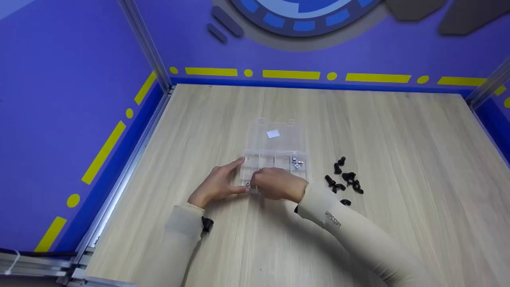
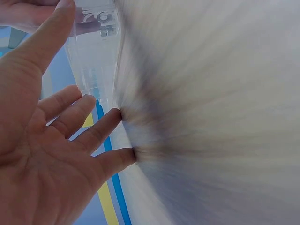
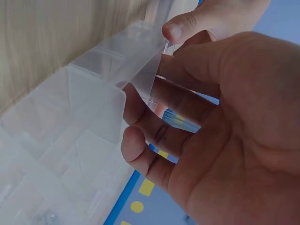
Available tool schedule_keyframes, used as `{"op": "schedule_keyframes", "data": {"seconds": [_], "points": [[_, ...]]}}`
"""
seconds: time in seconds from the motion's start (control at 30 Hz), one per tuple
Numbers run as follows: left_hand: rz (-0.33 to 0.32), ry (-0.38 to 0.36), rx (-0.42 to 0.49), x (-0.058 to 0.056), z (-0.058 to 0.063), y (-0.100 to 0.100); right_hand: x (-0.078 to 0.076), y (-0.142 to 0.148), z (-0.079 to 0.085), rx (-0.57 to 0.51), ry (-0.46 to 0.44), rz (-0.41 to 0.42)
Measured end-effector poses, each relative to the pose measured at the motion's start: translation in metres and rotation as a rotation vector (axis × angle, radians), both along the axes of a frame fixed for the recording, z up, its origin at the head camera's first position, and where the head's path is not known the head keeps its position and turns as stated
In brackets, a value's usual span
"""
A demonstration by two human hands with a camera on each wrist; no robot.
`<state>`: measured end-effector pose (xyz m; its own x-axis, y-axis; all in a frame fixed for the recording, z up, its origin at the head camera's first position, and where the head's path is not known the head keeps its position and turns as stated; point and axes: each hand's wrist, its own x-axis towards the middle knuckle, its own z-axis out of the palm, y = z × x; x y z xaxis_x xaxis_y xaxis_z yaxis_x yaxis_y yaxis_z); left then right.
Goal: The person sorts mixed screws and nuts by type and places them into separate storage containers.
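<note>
A clear plastic compartment box (image 1: 282, 160) lies on the table with its lid folded back. My left hand (image 1: 219, 183) rests at the box's left side, fingers spread, thumb along the near edge; in the left wrist view, two of its fingertips touch the tabletop. My right hand (image 1: 279, 183) reaches into the near-left part with bent fingers. Behind a translucent divider (image 3: 145, 77) its thumb and index tips are hidden, so I cannot tell what they hold. Small silver metal pieces (image 1: 297, 162) sit in the far-right compartment, and another silver piece (image 1: 248, 184) shows near the left thumb.
Several small black parts (image 1: 350, 178) lie scattered on the wooden table (image 1: 382, 131) to the right of the box. A white label (image 1: 273, 134) is on the open lid (image 1: 293, 137). Blue walls (image 1: 303, 59) stand behind and at the sides.
</note>
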<state>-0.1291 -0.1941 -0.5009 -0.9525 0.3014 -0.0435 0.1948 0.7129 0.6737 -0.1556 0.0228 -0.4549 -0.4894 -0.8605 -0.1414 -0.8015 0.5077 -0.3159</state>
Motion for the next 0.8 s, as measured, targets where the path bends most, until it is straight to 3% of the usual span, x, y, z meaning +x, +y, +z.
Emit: {"op": "schedule_keyframes", "data": {"seconds": [0.47, 0.8], "points": [[-0.015, 0.025, -0.006, 0.0, -0.001, 0.0, -0.002, 0.009, 0.0, -0.058, -0.043, -0.006], [-0.005, -0.002, 0.005, 0.0, 0.0, -0.001, -0.013, 0.035, 0.004, -0.299, 0.045, 0.006]]}}
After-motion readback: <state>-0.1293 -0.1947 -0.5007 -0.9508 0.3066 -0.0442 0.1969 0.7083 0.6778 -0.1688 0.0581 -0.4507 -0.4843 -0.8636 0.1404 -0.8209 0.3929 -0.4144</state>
